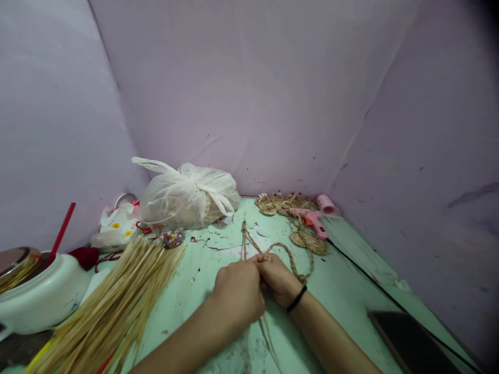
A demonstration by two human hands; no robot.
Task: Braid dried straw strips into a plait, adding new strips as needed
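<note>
Braided cord: the cord (290,253) lies left of the pink glue gun (307,213) and nearer the person, looping over the tabletop and passing between both hands.
Right hand: black band at the wrist; thumb and fingertips of the right hand (278,275) pinch the cord, with no gap showing, on the near left side of the glue gun.
Left hand: the left hand (239,288) is just beside the right, farther left of the glue gun, fingers curled narrow on the cord, fingertips mostly hidden.
Loose strands: thin strands (268,335) hang below the fists, well nearer than the glue gun.
Coiled braid: a flat coil (310,242) just in front of the glue gun.
Pink roll: the roll (327,205) stands just right of the glue gun.
Plastic bag: a knotted white bag (191,195), well left of the glue gun.
Straw bundle: long pale fibres (113,306), farther left and nearer than the glue gun.
</note>
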